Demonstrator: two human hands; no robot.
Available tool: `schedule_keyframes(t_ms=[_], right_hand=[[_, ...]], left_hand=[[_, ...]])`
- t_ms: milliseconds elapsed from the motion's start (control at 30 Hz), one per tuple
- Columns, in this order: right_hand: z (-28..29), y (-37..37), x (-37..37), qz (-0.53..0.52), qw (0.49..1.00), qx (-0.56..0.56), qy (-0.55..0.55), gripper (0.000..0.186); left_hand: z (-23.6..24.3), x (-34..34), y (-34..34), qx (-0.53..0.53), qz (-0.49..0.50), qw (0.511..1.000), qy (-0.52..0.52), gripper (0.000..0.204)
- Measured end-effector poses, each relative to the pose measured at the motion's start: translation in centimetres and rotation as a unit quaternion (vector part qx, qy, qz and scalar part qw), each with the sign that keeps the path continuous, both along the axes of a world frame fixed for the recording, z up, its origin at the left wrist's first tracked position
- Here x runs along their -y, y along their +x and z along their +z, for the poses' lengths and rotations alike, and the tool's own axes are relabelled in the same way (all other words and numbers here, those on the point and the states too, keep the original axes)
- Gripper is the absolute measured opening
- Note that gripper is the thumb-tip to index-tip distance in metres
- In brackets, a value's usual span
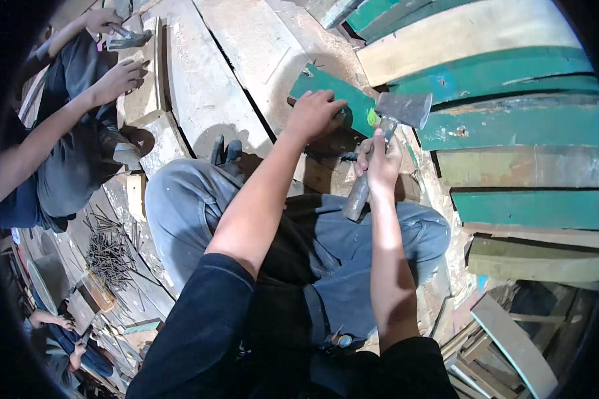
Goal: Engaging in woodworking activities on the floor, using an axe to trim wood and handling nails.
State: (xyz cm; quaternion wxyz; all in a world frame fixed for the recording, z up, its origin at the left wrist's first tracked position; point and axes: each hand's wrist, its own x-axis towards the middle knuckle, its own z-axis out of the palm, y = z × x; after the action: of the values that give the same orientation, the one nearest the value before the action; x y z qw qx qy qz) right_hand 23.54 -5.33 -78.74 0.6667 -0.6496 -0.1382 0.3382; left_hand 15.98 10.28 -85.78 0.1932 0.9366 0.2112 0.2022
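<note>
My right hand is wrapped round the handle of a hatchet. Its wide metal head points up and to the right, and the handle's butt end hangs over my right thigh. Ahead of my lap, my left hand grips a short green-painted board with bent fingers, partly hidden behind the hand. The board is tilted above the planks, and a bright green mark shows near its right end, beside the hatchet head.
Green and bare boards are stacked along the right. Loose wood offcuts lie at lower right. On the plank floor at left is a pile of long nails. A co-worker at upper left holds a hammer-like tool over a board.
</note>
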Motion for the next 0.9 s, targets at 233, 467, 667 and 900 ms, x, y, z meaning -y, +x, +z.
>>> schedule_keyframes(t_ms=[233, 467, 667, 900], right_hand=[[0.6, 0.2, 0.0, -0.016, 0.999, -0.033, 0.018, 0.025], [0.9, 0.5, 0.1, -0.026, 0.999, -0.038, 0.024, 0.025], [-0.3, 1.7, 0.8, 0.002, 1.0, -0.012, -0.018, 0.02], [1.3, 0.1, 0.7, 0.028, 0.998, 0.058, 0.006, 0.016]], left_hand=[[-0.2, -0.1, 0.0, 0.079, -0.005, 0.997, 0.023, 0.018], [0.4, -1.0, -0.5, 0.069, 0.043, 0.989, -0.127, 0.022], [0.5, -1.0, -0.8, 0.069, 0.069, 0.991, -0.088, 0.014], [0.0, -1.7, -0.7, 0.081, 0.092, 0.975, -0.187, 0.013]])
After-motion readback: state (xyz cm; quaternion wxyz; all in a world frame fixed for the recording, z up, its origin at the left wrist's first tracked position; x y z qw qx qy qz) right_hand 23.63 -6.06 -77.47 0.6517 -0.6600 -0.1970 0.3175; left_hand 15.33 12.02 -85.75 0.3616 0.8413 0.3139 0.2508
